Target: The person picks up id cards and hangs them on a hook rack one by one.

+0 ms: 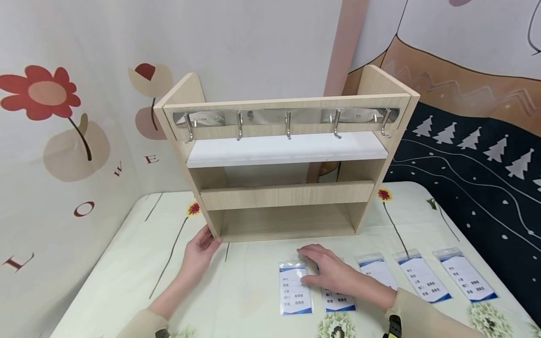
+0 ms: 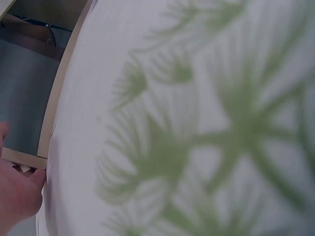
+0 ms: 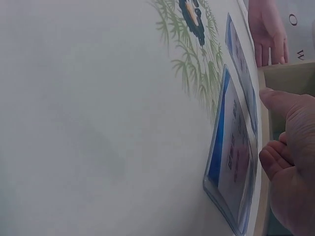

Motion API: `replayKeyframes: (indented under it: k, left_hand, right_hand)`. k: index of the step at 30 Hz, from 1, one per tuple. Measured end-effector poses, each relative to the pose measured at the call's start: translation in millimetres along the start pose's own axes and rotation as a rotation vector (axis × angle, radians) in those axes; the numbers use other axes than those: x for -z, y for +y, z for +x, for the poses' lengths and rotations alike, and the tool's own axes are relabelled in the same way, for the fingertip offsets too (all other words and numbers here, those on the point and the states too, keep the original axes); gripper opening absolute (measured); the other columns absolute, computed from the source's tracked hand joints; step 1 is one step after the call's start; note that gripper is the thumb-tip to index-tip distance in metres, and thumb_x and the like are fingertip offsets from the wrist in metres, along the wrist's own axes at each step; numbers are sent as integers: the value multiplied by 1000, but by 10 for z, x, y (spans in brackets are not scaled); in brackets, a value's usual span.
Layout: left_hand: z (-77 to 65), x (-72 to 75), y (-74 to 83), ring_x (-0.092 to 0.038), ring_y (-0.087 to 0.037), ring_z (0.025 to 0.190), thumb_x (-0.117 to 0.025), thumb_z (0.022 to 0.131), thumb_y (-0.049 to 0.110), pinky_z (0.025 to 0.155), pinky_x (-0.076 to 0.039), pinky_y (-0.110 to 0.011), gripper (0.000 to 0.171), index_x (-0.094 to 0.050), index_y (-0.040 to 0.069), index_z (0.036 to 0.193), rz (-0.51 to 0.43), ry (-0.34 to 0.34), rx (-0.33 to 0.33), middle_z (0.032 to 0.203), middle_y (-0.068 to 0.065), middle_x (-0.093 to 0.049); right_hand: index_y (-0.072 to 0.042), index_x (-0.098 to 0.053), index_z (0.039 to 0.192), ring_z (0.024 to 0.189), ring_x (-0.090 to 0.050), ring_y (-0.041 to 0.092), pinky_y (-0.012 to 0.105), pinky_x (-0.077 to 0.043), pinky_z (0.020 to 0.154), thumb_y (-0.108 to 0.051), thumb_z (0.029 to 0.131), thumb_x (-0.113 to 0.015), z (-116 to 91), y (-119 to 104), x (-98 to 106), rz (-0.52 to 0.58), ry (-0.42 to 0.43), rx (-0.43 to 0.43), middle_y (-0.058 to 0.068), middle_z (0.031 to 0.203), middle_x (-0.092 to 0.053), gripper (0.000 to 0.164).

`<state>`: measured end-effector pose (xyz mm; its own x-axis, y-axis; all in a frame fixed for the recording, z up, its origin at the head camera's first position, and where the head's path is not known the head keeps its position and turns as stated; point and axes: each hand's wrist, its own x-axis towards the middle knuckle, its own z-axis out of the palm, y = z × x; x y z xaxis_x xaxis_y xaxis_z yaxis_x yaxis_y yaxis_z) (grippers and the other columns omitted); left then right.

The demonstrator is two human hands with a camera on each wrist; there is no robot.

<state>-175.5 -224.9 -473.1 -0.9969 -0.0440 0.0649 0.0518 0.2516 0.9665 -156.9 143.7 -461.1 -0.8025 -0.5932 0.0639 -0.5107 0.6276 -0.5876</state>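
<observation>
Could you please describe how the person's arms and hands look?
The left hand and right hand wear no gloves. The left sleeve and right sleeve are beige. On them sit a dark left band, partly cut off, and a dark right band with a yellow-green part.

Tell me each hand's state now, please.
Left hand: touching the wooden shelf at a lower corner; grip cannot be told.
Right hand: open, holding nothing, near name badges.

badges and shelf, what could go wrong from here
The right hand, over the second badge from the left, might nudge the leftmost badge aside. The left hand, at the lower left corner of the shelf, could skew it by pushing.
</observation>
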Motion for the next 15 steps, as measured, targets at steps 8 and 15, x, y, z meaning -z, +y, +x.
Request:
replayKeyframes:
  k: [8, 15]
  left_hand:
    - [35, -74, -10, -53, -40, 133, -61, 103, 8, 100, -51, -30, 56, -39, -6, 153, 70, 99, 13, 148, -29, -48]
    - [82, -98, -46, -60, -40, 125, -60, 103, 7, 94, -54, -23, 51, -44, -8, 149, 100, 156, 8, 141, -31, -55]
  right_hand:
    - [-2, -61, 138, 133, -51, 35, 54, -45, 108, -28, 88, -83, 6, 17, -33, -10, 2, -22, 14, 141, -58, 60]
    - [-1, -62, 136, 131, -53, 34, 52, -46, 108, -27, 88, -83, 34, 42, -61, -13, 16, -6, 14, 138, -60, 59]
